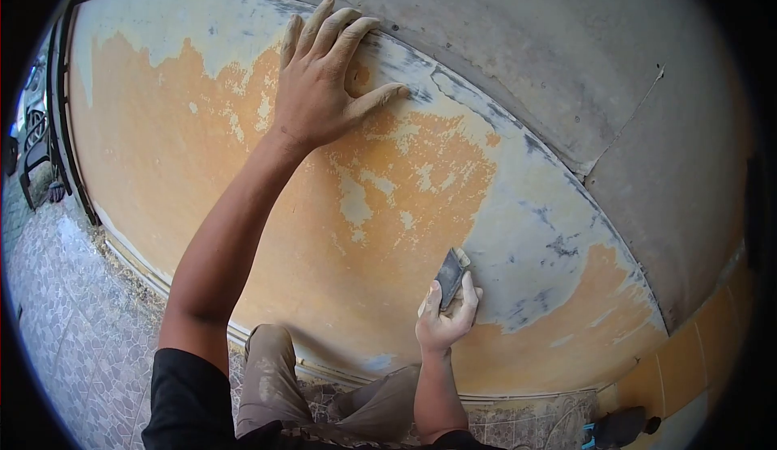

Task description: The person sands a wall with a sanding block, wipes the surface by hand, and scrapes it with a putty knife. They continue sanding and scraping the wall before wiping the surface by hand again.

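Observation:
An orange wall [324, 199] fills the middle of the view, with pale, scraped patches along its upper edge and right side. My left hand [324, 82] lies on the upper part of this wall, fingers spread and dusty, holding nothing. Lower right, my right hand [449, 312] grips a dark, flat-faced block [451, 276] between thumb and fingers, close to the border of the orange paint and a pale grey patch [526, 248]. Pale dust coats the fingers. Whether the block touches the wall cannot be made out.
A grey surface [566, 45] borders the wall's curved top edge. Below lies a patterned stone floor [73, 312], with pipes [137, 264] along the wall's base. A dark railing [61, 118] and a chair [34, 154] are at far left. A dark object [619, 427] sits at lower right.

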Demonstrator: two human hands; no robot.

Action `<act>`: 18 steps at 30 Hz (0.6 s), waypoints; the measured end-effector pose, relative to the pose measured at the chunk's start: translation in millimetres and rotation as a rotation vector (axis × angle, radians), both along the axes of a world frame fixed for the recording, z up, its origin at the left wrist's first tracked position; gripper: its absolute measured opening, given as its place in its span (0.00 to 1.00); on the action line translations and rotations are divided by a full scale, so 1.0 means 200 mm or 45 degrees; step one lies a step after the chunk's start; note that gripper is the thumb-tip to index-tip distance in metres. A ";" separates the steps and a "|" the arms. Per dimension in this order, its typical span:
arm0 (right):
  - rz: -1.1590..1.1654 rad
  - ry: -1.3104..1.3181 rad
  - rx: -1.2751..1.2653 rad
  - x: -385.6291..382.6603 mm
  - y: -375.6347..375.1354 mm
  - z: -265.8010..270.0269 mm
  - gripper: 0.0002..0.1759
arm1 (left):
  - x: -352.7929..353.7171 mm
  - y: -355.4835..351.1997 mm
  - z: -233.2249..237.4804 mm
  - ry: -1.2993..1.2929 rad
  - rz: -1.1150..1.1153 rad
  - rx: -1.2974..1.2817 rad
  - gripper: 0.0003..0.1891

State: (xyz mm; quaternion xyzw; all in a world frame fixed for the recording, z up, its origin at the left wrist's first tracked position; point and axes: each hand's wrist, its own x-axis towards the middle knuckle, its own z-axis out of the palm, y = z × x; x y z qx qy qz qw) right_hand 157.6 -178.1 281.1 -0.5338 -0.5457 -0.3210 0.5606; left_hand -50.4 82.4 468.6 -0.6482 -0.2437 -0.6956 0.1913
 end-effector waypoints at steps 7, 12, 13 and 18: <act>0.006 -0.508 0.105 -0.20 0.34 0.66 0.28 | -0.06 -0.07 0.01 0.075 0.033 -0.089 0.53; -0.065 -0.554 0.080 -0.24 0.43 0.77 0.28 | -0.03 -0.10 0.02 0.026 -0.028 -0.185 0.56; -0.069 -0.559 0.081 -0.25 0.44 0.77 0.28 | -0.03 -0.10 0.02 0.007 -0.034 -0.192 0.54; -0.026 -0.602 0.100 -0.29 0.50 0.82 0.28 | -0.02 -0.06 0.02 -0.044 -0.056 -0.131 0.42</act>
